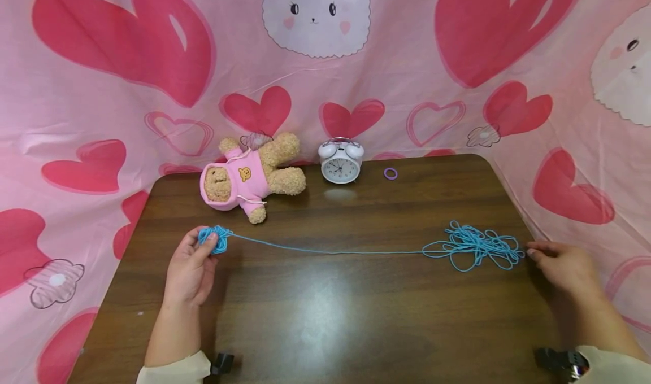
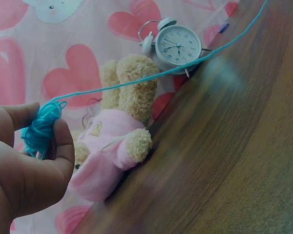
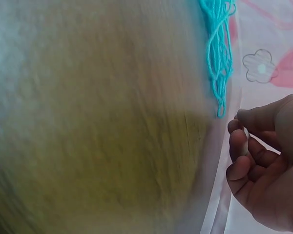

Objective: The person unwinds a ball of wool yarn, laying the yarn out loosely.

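Observation:
A small wound ball of blue yarn (image 1: pixel 220 240) is pinched between the thumb and fingers of my left hand (image 1: pixel 190 271), held over the left side of the table. From it a single strand (image 1: pixel 330 252) runs right, nearly straight, to a loose heap of yarn loops (image 1: pixel 480 245). Just past the heap's right end, my right hand (image 1: pixel 569 268) has its fingers loosely bent, thumb close to the index finger. In the right wrist view, the lowest yarn loop (image 3: pixel 220 109) ends a little short of the fingertips (image 3: pixel 240 114), and no yarn shows in that hand.
A teddy bear (image 1: pixel 249 175) in a pink hoodie lies at the back left of the brown table (image 1: pixel 325 305). Right of it stand a white alarm clock (image 1: pixel 341 164) and a small purple ring (image 1: pixel 390 169). A pink heart-patterned cloth (image 1: pixel 396 45) hangs behind and along the sides.

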A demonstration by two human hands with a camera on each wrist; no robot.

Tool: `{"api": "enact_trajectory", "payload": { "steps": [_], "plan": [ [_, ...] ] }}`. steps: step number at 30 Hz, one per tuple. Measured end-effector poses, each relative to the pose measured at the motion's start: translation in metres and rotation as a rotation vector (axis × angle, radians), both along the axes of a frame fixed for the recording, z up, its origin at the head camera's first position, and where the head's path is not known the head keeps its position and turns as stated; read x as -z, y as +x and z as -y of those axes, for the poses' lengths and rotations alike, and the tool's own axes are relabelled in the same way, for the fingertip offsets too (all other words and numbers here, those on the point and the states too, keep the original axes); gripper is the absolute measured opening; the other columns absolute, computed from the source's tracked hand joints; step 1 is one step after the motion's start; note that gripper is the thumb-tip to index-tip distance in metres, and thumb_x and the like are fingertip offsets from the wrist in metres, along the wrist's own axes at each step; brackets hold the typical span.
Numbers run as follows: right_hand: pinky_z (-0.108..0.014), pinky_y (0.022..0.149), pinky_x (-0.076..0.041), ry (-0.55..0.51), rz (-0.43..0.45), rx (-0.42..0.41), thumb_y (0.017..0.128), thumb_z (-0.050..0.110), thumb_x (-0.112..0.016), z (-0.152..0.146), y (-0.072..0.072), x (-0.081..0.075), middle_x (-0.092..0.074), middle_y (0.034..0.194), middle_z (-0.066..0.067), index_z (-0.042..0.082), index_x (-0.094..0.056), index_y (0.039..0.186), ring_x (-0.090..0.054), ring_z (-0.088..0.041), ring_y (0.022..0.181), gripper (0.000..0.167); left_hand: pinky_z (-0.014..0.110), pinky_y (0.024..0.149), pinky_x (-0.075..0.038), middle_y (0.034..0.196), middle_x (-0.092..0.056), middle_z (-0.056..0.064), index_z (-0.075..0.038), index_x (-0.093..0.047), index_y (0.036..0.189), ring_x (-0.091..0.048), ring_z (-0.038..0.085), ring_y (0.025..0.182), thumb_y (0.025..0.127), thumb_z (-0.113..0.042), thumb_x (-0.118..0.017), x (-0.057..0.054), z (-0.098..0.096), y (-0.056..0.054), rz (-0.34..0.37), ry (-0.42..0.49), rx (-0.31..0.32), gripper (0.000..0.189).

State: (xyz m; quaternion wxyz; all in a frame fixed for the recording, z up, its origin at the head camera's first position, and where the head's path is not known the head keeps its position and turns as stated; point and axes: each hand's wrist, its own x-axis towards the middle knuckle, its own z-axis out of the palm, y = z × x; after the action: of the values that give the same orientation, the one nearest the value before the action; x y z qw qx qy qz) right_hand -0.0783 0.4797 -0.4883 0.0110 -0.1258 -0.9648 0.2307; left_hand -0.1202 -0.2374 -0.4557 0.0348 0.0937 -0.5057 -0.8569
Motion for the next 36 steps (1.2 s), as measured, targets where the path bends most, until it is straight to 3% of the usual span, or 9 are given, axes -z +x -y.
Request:
{"api": "enact_trajectory", "payload": {
  "steps": [9, 13, 16, 20, 26, 36],
  "plan": [
    [-0.03, 0.064, -0.04, -0.048, -0.071, -0.004, 0.102, 0.029, -0.065, 0.025, -0.002, 0.001, -0.074, 0.104, -0.027, -0.002, -0.073, 0.119, -0.062, -0.044, 0.096, 0.037, 0.021, 0.075, -0.053, 0.1, -0.069, -0.001, -0.009, -0.055, 0.114, -0.066, 0.009, 0.086, 0.104, -0.004, -0.06, 0.003, -0.002, -0.001, -0.01, -0.001, 0.012, 0.013],
    [-0.024, 0.063, -0.043, -0.066, -0.114, -0.02, 0.101, 0.03, -0.067, 0.041, -0.006, -0.004, -0.075, 0.103, -0.024, -0.001, -0.074, 0.119, -0.062, -0.004, 0.082, 0.037, 0.021, 0.075, -0.053, 0.1, -0.069, -0.001, -0.009, -0.054, 0.114, -0.066, 0.009, 0.086, 0.103, -0.004, -0.061, 0.003, -0.002, -0.001, -0.006, -0.011, 0.012, 0.014],
    [-0.022, 0.063, -0.044, -0.074, -0.128, -0.021, 0.101, 0.032, -0.068, 0.054, -0.01, -0.008, -0.075, 0.104, -0.023, 0.001, -0.074, 0.12, -0.049, 0.011, 0.079, 0.037, 0.021, 0.075, -0.053, 0.1, -0.069, -0.001, -0.008, -0.053, 0.114, -0.066, 0.01, 0.087, 0.103, -0.003, -0.06, 0.003, -0.003, -0.001, -0.011, -0.006, 0.009, 0.013],
    [-0.021, 0.061, -0.043, -0.079, -0.151, -0.036, 0.101, 0.032, -0.069, 0.07, -0.016, -0.012, -0.075, 0.105, -0.022, 0.002, -0.074, 0.12, -0.052, 0.005, 0.078, 0.036, 0.021, 0.076, -0.054, 0.099, -0.068, 0.0, -0.008, -0.052, 0.113, -0.066, 0.01, 0.087, 0.103, -0.003, -0.06, 0.002, -0.004, -0.001, -0.013, -0.003, 0.005, 0.014],
    [-0.018, 0.057, -0.043, -0.106, -0.23, -0.079, 0.099, 0.029, -0.072, 0.094, -0.023, -0.018, -0.077, 0.097, -0.018, 0.004, -0.077, 0.116, -0.051, 0.01, 0.071, 0.031, 0.021, 0.078, -0.054, 0.098, -0.069, 0.0, -0.007, -0.053, 0.113, -0.066, 0.01, 0.086, 0.103, -0.003, -0.061, 0.001, -0.006, -0.001, -0.008, -0.014, 0.005, 0.013],
    [-0.019, 0.06, -0.046, -0.176, -0.203, -0.136, 0.099, 0.033, -0.071, 0.131, -0.037, -0.023, -0.078, 0.098, -0.01, 0.01, -0.077, 0.117, -0.059, 0.001, 0.075, 0.03, 0.021, 0.08, -0.055, 0.099, -0.069, -0.001, -0.008, -0.055, 0.112, -0.066, 0.009, 0.088, 0.103, -0.004, -0.061, 0.0, -0.01, -0.003, 0.009, -0.024, 0.021, 0.012]
  ]
}}
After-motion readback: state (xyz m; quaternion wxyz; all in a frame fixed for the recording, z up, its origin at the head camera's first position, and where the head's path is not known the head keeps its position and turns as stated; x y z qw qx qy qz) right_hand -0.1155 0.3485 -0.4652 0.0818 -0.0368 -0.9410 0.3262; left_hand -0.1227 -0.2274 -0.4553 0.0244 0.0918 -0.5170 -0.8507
